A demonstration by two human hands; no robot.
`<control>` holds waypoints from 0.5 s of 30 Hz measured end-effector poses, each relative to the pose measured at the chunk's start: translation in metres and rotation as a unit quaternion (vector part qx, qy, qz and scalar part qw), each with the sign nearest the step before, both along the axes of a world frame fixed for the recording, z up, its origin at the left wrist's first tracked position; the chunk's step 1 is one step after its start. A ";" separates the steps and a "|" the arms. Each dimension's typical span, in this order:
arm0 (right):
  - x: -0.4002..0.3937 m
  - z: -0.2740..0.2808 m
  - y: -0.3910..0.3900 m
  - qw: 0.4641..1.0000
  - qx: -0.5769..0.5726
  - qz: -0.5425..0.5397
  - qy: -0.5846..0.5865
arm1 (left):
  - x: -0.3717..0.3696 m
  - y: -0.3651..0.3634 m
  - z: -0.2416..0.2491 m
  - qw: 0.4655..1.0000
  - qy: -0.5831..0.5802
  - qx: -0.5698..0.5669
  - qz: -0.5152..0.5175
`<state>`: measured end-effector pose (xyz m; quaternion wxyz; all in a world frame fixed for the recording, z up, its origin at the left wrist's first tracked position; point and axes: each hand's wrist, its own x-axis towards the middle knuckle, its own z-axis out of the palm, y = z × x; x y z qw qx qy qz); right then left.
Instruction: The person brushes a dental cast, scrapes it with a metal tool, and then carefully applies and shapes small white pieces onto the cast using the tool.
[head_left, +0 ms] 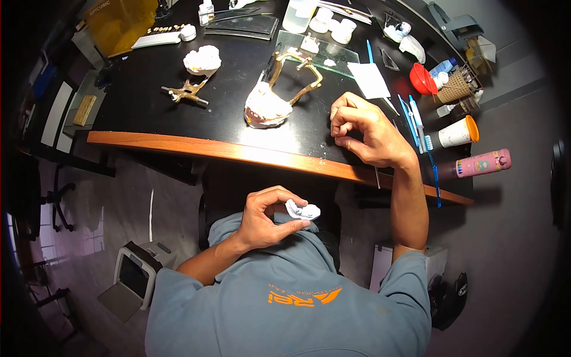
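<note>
My left hand (264, 217) is in front of my chest, below the table edge, with thumb and fingers closed on a small white dental cast (303, 210). My right hand (366, 131) is raised over the table's front edge, its fingers curled in toward the thumb. Whatever it may hold is hidden. To its left stands a plaster dental model (267, 108) joined to a brass-coloured articulator (315, 77). Farther left a second plaster model (202, 60) sits with another brass articulator (187, 92). A thin stick (377, 178) pokes past the table edge below my right hand.
The black table has a wooden front edge (238, 150). A glass plate (342, 64) and white paper (369, 80) lie behind my right hand. On the right are a toothbrush (428, 143), a red bowl (422, 78), an orange-rimmed cup (458, 132) and a pink bottle (483, 163).
</note>
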<state>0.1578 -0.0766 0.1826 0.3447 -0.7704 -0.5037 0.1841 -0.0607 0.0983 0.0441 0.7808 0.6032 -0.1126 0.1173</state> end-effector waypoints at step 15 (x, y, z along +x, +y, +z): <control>-0.002 -0.003 -0.013 0.997 0.061 -0.039 -0.034 | 0.010 0.022 0.049 1.000 -0.016 -0.025 0.010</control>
